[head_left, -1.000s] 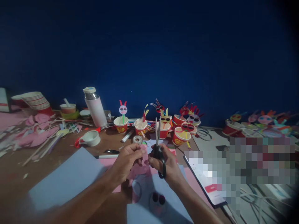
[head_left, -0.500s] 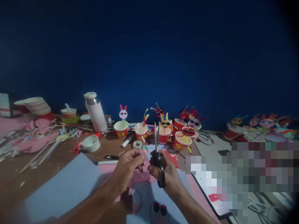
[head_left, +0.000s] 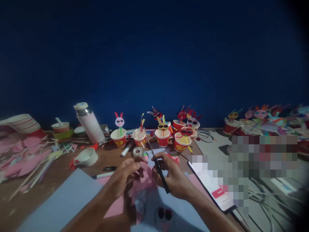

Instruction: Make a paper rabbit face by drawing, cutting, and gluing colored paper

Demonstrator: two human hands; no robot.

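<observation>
Closed fingers of my left hand pinch the edge of a piece of pink paper at the lower middle. My right hand is wrapped round black-handled scissors, seen edge-on, their blades pointing up and a little left. The scissors are just right of the pink paper. Beneath both hands lie pink and light blue sheets. A light blue sheet near the front carries two dark ovals. Another light blue sheet lies to the left.
Behind the hands stand paper cups with paper animal faces and a tape roll. A white bottle, a white cup and pink scraps are on the left. A phone and cables lie right.
The view has shifted right. The scissors have turned edge-on, with their blades now tilted left and closer together. The pink paper has shifted slightly in my left hand.
</observation>
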